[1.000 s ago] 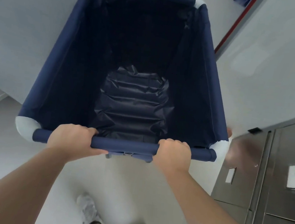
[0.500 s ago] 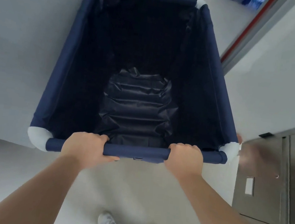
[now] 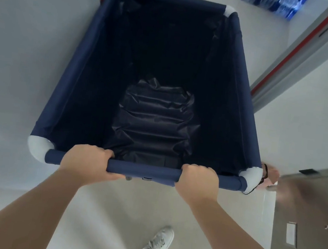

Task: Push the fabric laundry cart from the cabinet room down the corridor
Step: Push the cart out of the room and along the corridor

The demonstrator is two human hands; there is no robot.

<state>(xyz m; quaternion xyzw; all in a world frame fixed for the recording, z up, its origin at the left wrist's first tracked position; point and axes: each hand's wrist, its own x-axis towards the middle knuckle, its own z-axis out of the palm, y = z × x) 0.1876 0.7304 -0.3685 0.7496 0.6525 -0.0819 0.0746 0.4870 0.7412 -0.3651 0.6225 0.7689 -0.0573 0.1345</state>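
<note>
Pale floor [image 3: 108, 210] runs between white walls; your laundry cart [image 3: 82, 78] points its long axis away toward the far doorway. Your left hand [image 3: 89, 164] and right hand [image 3: 198, 181] wrap curled fingers around its near rail [image 3: 143, 169].

Soft even light, wide-angle bending at edges, slight blur.

Navy blue laundry cart [image 3: 78, 77] with white corners; white sneaker [image 3: 157, 244].

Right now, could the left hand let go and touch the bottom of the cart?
Probably yes, with a lean. The left hand grips the near rail of the cart, which is open on top with nothing inside. But the crumpled bottom looks deep.
</note>
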